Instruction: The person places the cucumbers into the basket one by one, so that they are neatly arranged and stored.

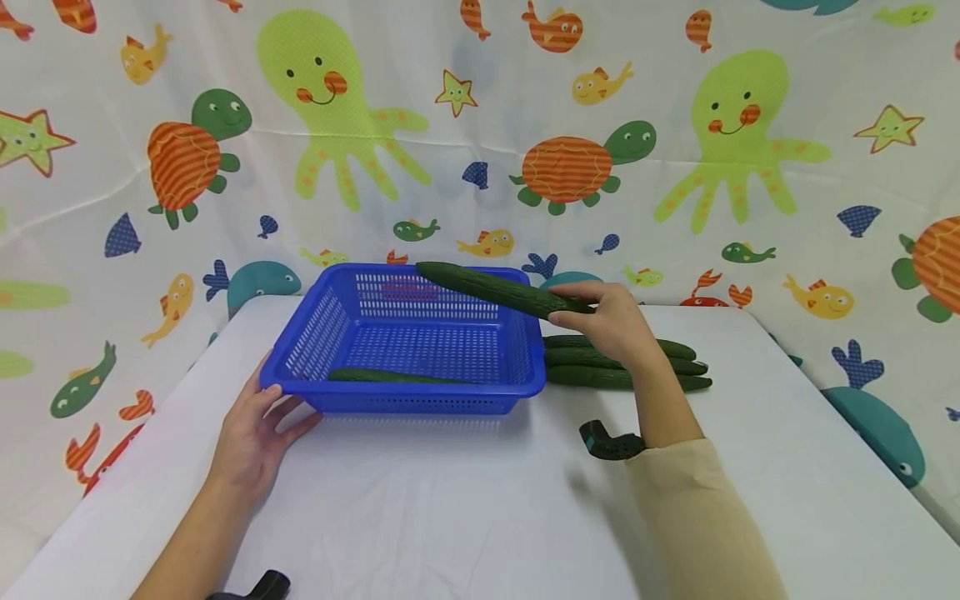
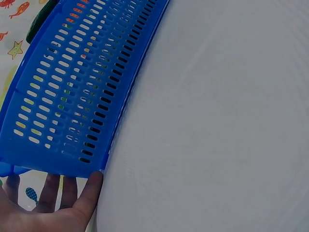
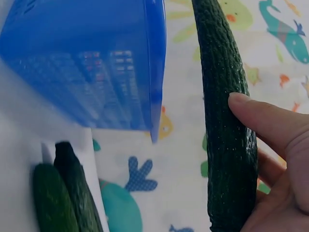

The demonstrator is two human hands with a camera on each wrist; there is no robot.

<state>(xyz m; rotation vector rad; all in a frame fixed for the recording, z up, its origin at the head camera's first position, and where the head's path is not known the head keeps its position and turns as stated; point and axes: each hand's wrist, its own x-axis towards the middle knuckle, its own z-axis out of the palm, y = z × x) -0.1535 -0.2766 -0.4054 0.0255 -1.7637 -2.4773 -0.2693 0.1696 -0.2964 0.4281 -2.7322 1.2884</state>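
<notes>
A cucumber (image 1: 487,287) is raised over the right part of the blue plastic basket (image 1: 441,398), its far end pointing left. My right hand (image 1: 611,325) pinches it near its right end, with the thumb along one side in the right wrist view. Inside the basket, another cucumber (image 1: 390,376) lies along the front wall, partly hidden by the rim. At the basket's front left corner is my left hand (image 1: 251,437), its spread, fairly straight fingers touching the rim and outer wall. In the left wrist view those fingers (image 2: 87,198) meet the basket's end wall.
Several cucumbers (image 1: 588,377) lie side by side on the white tabletop (image 1: 420,508), right of the basket and partly behind my right forearm. A sea-animal patterned curtain (image 1: 480,100) hangs behind and around the table. Black devices (image 1: 611,442) are at my wrists.
</notes>
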